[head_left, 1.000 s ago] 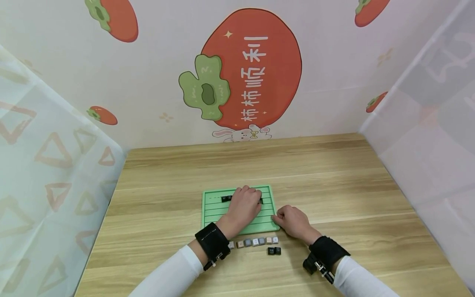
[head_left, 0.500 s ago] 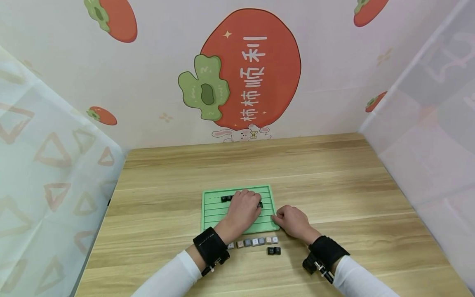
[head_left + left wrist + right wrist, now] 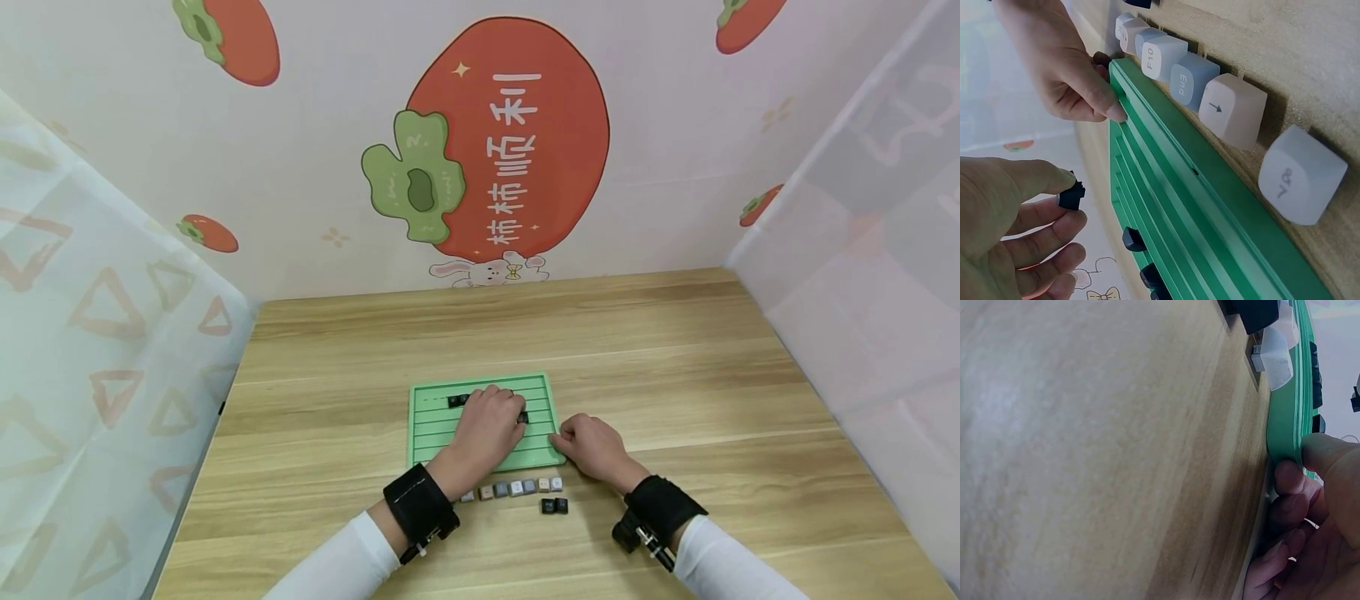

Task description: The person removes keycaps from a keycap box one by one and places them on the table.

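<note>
The left hand (image 3: 489, 429) pinches a black key (image 3: 1070, 197) between thumb and finger, above the right part of the green tray (image 3: 432, 429). The right hand (image 3: 596, 450) grips the tray's near right corner; keeping that hold should stop it skidding as the key goes down. A row of black keys (image 3: 457, 401) stands at the far side, partly hidden by the left hand. Best to turn the key face up, then lower it straight between the ridges without nudging its neighbours. The wrist should clear the pale keys (image 3: 516, 488) on the surface (image 3: 330, 433) just beyond the near edge.
</note>
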Demonstrator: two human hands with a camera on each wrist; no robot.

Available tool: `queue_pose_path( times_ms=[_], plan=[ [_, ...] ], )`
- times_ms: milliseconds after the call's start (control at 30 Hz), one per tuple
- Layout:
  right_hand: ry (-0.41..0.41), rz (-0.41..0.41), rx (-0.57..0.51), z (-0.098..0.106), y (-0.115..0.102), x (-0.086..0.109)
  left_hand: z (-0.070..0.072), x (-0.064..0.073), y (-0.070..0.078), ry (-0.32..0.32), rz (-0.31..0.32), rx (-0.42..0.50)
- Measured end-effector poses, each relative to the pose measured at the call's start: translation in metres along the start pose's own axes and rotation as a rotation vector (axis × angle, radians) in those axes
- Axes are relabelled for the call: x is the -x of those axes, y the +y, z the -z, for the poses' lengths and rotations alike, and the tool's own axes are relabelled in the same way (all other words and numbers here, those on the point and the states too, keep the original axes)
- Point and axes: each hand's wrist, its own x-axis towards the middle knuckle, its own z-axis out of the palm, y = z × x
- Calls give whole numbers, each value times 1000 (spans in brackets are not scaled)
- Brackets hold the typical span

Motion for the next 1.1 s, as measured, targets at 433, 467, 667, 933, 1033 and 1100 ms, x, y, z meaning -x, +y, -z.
queue_pose_path(
  times_ms=[433,467,667,933,1033,1100],
  plan=[
    [0,9,-11,2,-4,2,2,9,4,-5,-36,22],
    [0,11,-11,2,-4,2,2,9,4,-3,-41,20],
    [1,11,-6,2,-3,1,2,13,6,20,-67,-12],
    [5,12,-2,1,-1,0,2,17,10,-22,-77,-6],
    [9,11,-2,1,-1,0,3,18,11,-33,-80,-10],
    [10,10,1,1,-1,0,3,19,12,-34,-83,-12]
  ],
)
